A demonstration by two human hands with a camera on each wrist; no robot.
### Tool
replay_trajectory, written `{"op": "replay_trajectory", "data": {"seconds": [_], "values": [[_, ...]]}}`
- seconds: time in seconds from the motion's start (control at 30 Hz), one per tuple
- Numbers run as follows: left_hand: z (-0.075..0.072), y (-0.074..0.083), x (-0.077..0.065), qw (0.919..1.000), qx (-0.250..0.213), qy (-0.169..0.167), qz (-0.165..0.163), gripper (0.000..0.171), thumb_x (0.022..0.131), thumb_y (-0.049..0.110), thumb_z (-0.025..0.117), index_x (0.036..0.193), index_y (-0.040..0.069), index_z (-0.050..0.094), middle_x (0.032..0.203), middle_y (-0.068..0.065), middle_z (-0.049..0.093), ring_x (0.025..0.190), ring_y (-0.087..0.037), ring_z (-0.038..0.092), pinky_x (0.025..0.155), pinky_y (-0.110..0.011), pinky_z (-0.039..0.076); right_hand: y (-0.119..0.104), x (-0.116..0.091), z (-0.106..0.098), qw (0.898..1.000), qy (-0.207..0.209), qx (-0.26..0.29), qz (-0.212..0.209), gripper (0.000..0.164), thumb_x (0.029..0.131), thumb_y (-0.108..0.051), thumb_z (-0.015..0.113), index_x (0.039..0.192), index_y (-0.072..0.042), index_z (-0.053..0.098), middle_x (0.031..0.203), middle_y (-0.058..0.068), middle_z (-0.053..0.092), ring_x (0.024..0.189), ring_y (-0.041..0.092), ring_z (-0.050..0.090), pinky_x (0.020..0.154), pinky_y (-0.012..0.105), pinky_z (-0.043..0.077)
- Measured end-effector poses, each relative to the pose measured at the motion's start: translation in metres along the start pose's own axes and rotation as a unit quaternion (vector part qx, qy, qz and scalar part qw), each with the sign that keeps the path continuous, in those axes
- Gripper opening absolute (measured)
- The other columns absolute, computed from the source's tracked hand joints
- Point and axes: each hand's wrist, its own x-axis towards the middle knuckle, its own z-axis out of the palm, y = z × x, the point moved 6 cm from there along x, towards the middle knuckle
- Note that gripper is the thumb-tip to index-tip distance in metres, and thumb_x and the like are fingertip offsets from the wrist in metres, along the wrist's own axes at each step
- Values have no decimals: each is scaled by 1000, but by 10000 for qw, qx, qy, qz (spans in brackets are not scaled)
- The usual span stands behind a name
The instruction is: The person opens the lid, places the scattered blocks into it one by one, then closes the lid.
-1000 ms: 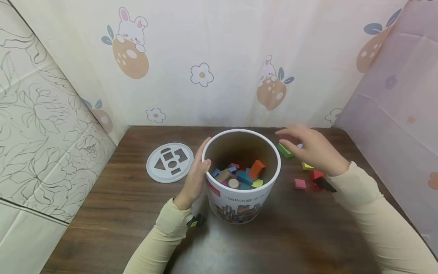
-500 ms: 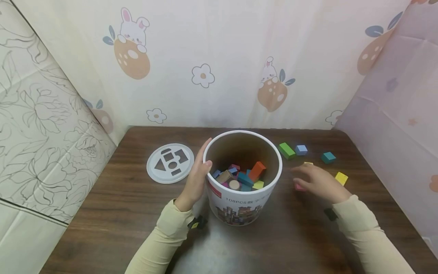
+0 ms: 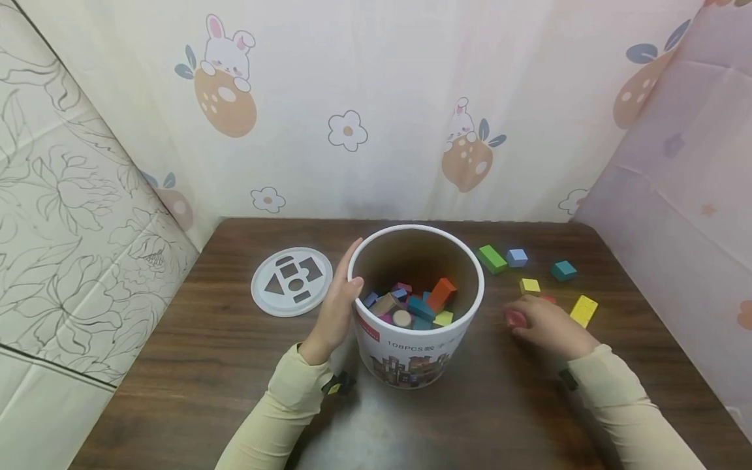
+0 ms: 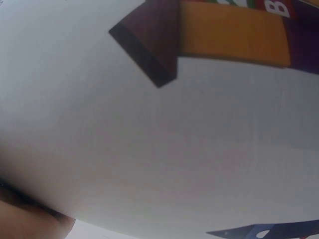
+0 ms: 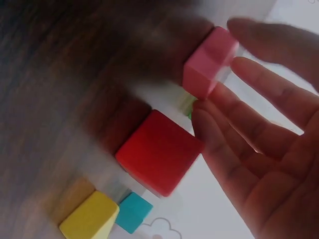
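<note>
A white bucket point(image 3: 405, 362) printed with a picture of blocks stands mid-table, partly filled with coloured wooden blocks point(image 3: 420, 305). My left hand point(image 3: 336, 307) holds its left side, thumb over the rim and fingers along the outer wall. In the left wrist view the bucket wall point(image 4: 149, 139) fills almost everything. On the right, my right hand point(image 3: 546, 323) pinches a small pink block point(image 5: 202, 72) at the tabletop, thumb on one side and fingers on the other. A red block point(image 5: 159, 152) lies beside those fingers, mostly hidden by the hand in the head view.
A white lid point(image 3: 282, 304) with shaped cutouts lies left of the bucket. Loose at the right are a green block point(image 3: 492, 259), a light blue block point(image 3: 517, 258), a teal block point(image 3: 563, 270), a small yellow block point(image 3: 530, 286) and a longer yellow block point(image 3: 583, 311).
My right hand has moved down and toward me from over the green block to the pink block, and its fingers have closed on it. The left hand and bucket stay put.
</note>
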Motion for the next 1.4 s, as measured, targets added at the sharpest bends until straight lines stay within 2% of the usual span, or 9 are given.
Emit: {"op": "replay_trajectory", "data": {"seconds": [0.23, 0.43, 0.63, 0.83, 0.97, 1.07, 1.2, 1.3, 1.4], "values": [[0, -1, -1, 10000, -5, 15, 9, 70, 92, 40, 43, 156, 19, 21, 158, -4, 28, 144, -29, 28, 116, -61, 24, 0, 2, 4, 10000, 23, -53, -34, 25, 81, -17, 76, 104, -5, 72, 90, 2, 68, 80, 16, 60, 76, 44, 57], [1, 1, 0, 10000, 32, 11, 60, 71, 93, 40, 43, 156, 18, 21, 158, -5, 27, 144, -30, 27, 116, -62, 23, 0, 5, 0, 9998, 172, 34, -69, 30, 83, -19, 75, 109, -3, 70, 98, 8, 71, 87, 22, 64, 80, 49, 57], [0, 2, 0, 9999, 101, 36, 51, 70, 92, 32, 40, 156, 15, 20, 159, -5, 27, 144, -30, 27, 116, -62, 23, -7, 7, -12, 9986, 398, 336, -127, 33, 88, -23, 71, 115, -6, 69, 102, 5, 70, 93, 21, 64, 83, 47, 57], [0, 1, 0, 10000, 48, 11, 75, 69, 91, 28, 38, 156, 14, 19, 159, -6, 25, 144, -30, 27, 116, -63, 23, -27, 9, -39, 9952, 680, 651, -273, 37, 90, -29, 69, 121, -9, 67, 107, 1, 65, 93, 16, 61, 80, 34, 59], [1, 1, 0, 10000, 21, 2, 76, 69, 92, 33, 40, 156, 17, 20, 159, -5, 26, 144, -29, 27, 116, -64, 22, -45, 12, -61, 9924, 886, 739, -438, 38, 90, -29, 70, 123, -10, 66, 108, 2, 63, 94, 17, 60, 80, 39, 59], [1, 0, 0, 10000, 20, 13, 71, 68, 92, 35, 41, 156, 19, 21, 159, -4, 27, 144, -29, 27, 116, -63, 22, -59, 14, -78, 9910, 995, 697, -554, 38, 90, -27, 69, 124, -10, 66, 107, 1, 62, 95, 17, 61, 81, 37, 59], [1, -1, 0, 10000, 42, 16, 72, 68, 91, 29, 38, 156, 17, 21, 158, -5, 27, 144, -30, 27, 116, -63, 22, -81, 15, -101, 9864, 1285, 446, -921, 39, 85, -16, 74, 123, -10, 66, 108, 0, 62, 92, 13, 59, 78, 19, 55], [1, -1, 1, 10000, 59, 13, 77, 68, 91, 27, 38, 156, 16, 20, 158, -6, 27, 144, -31, 27, 116, -64, 22, -99, 16, -117, 9792, 1539, 348, -1277, 45, 80, -10, 78, 124, -10, 66, 109, -1, 63, 91, 9, 57, 76, 10, 51], [0, -1, 1, 9999, 98, 37, 78, 69, 91, 27, 38, 156, 16, 20, 158, -6, 27, 144, -31, 26, 116, -64, 22, -117, 20, -129, 9709, 1721, 419, -1614, 49, 79, -8, 78, 126, -11, 65, 112, -2, 63, 94, 6, 55, 79, 6, 47]]}}
